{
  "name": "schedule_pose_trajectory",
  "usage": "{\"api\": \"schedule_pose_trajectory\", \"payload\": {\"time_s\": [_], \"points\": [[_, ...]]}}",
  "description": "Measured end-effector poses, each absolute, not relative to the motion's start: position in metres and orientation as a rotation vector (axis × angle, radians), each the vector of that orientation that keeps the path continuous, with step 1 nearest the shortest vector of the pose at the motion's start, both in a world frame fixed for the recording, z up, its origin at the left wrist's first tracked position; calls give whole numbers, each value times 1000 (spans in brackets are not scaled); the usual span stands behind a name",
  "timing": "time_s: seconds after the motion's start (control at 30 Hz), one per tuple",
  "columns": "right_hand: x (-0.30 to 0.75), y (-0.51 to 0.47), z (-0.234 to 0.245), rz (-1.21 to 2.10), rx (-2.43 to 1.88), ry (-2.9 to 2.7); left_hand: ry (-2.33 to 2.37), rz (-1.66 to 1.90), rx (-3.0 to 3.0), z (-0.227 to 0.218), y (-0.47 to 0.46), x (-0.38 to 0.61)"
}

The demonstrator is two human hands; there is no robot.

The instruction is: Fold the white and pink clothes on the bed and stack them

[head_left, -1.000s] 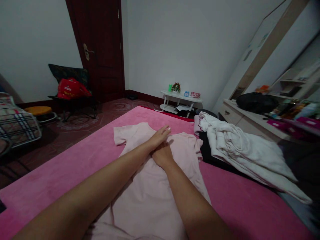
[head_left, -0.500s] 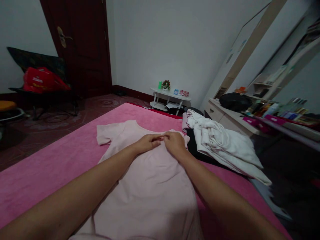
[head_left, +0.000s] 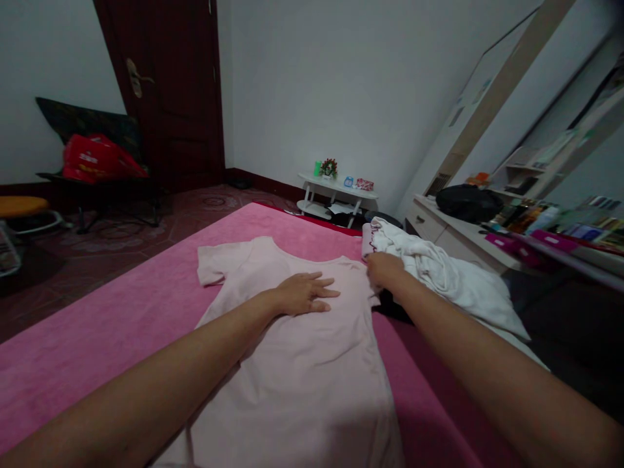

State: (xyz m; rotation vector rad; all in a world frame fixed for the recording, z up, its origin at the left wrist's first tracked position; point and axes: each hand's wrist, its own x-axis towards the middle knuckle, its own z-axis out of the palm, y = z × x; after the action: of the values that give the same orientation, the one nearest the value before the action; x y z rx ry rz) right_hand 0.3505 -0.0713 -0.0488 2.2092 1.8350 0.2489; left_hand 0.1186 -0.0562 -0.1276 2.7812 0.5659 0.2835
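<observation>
A pale pink T-shirt lies spread out, its neckline away from me and its left sleeve stretched flat. My left hand rests on the chest of the shirt, palm down with fingers spread. At the shirt's right shoulder is my right hand, its fingers curled closed on the sleeve edge. The fingertips of that hand are partly hidden. Just beyond it sits a pile of white clothes, with something black underneath.
The shirt lies on a pink bed cover. Farther off are a small white table with a potted plant, a folding chair holding a red bag, an orange stool and a cluttered dresser on the right.
My hands have parted from the middle of the neckline. The right one moved right to the sleeve; the left one opened flat on the chest. The view shifted slightly.
</observation>
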Motion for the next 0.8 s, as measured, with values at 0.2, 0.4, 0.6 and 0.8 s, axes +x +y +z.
{"api": "schedule_pose_trajectory", "payload": {"time_s": [0.2, 0.4, 0.6, 0.8], "points": [[324, -58, -34, 469, 2151, 1887, 571, 266, 2807, -125, -59, 118], [295, -53, -101, 210, 1856, 2384, 555, 461, 2778, -126, -66, 119], [323, -38, -146, -100, 2114, 2399, 1251, 526, 2607, -124, -65, 107], [340, -39, -150, -59, 2320, 2247, 1532, 221, 2568, -123, -43, 67]]}}
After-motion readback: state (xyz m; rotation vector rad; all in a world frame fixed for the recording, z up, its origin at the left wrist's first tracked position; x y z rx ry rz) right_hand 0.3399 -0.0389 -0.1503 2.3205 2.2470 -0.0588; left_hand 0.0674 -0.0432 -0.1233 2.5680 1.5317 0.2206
